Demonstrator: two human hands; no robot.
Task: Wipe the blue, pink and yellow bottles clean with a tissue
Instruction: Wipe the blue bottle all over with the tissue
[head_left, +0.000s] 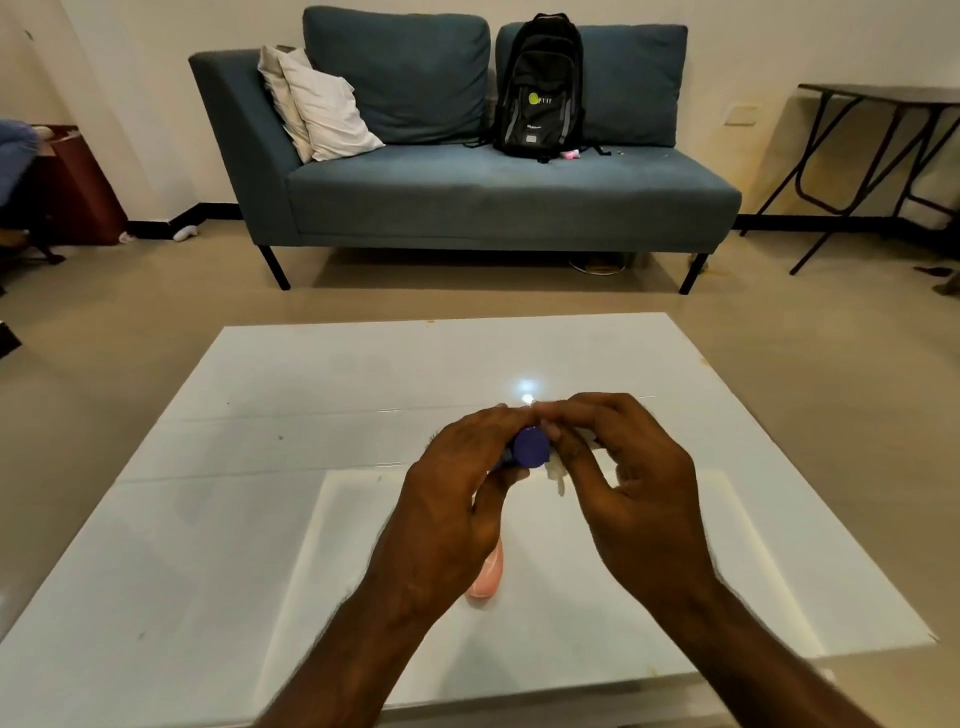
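My left hand (457, 499) is wrapped around the blue bottle (531, 448), held above the white table (260, 467) with its round end facing me. My right hand (623, 478) presses a white tissue (557, 472) against that end; only a small crumpled piece of tissue shows under the fingers. A pink bottle (485, 577) lies on the table below my left wrist, mostly hidden by it. No yellow bottle is in view.
A blue-grey sofa (467, 197) with a black backpack (540, 88) and pale cushions (317, 104) stands beyond the table. A folding table (883, 104) is at the far right, a dark red cabinet (78, 182) at the far left.
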